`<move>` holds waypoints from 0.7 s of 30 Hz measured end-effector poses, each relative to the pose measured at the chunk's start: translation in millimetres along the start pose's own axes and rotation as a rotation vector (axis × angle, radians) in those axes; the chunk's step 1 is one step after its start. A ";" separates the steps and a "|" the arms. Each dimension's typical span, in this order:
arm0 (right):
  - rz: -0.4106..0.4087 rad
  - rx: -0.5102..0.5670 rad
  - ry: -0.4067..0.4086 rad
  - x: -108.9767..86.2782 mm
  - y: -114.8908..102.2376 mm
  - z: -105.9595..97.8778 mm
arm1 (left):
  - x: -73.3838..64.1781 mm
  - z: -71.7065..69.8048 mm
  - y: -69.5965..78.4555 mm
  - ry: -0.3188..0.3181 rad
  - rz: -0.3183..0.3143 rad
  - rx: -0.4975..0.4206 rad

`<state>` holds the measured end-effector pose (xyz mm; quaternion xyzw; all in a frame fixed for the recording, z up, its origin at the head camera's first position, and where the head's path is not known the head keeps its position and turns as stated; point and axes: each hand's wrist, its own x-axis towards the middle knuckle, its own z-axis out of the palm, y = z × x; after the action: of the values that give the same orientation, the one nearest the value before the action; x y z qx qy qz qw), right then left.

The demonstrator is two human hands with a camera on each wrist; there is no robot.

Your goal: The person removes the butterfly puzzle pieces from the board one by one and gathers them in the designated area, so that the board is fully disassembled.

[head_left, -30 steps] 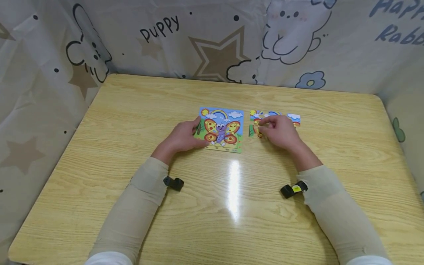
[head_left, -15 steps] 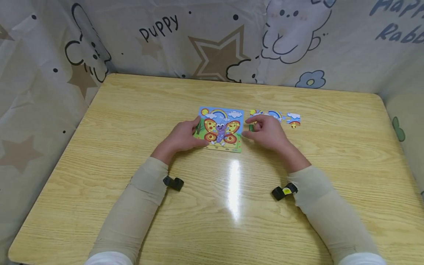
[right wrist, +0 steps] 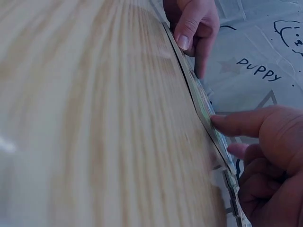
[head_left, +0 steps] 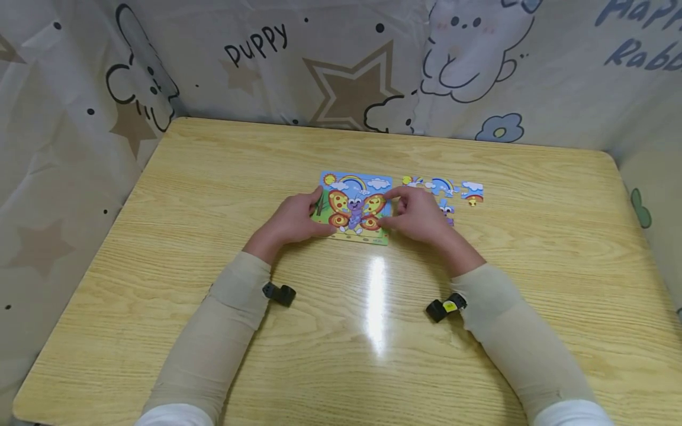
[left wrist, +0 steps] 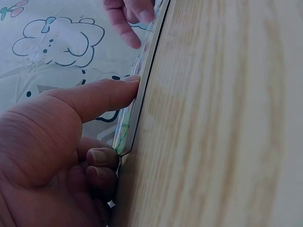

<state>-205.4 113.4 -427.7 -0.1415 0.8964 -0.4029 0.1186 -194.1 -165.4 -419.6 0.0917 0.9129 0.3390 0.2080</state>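
A square butterfly puzzle (head_left: 354, 207) lies flat on the table in the head view. My left hand (head_left: 295, 219) grips its left side, thumb at the front edge and fingers at the left edge. At the right edge my right hand (head_left: 421, 216) has thumb and index finger on the puzzle, other fingers curled. The left wrist view has the left thumb (left wrist: 109, 97) against the board's edge. In the right wrist view the right thumb (right wrist: 236, 123) touches the puzzle edge (right wrist: 206, 116). Loose jigsaw pieces (head_left: 442, 187) lie beside it, some hidden under the right hand.
Wood-grain table (head_left: 266, 367) surrounds the puzzle, with a bright light reflection in front of it. A cloud-printed jigsaw piece (head_left: 473, 193) lies at the right end of the loose pieces. A printed cloth (head_left: 341, 77) hangs behind the table and at its sides.
My right hand has left the loose pieces and moved left onto the puzzle's right edge, uncovering a purple piece. The left hand and the puzzle have stayed in place.
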 end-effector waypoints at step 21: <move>0.097 -0.028 -0.010 5.2 -6.4 1.7 | 0.0 0.9 -1.1 -0.002 -0.003 -0.006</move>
<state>-208.7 106.3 -424.4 -0.1019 0.9072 -0.3831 0.1406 -193.8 -165.7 -421.0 0.0904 0.9117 0.3414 0.2098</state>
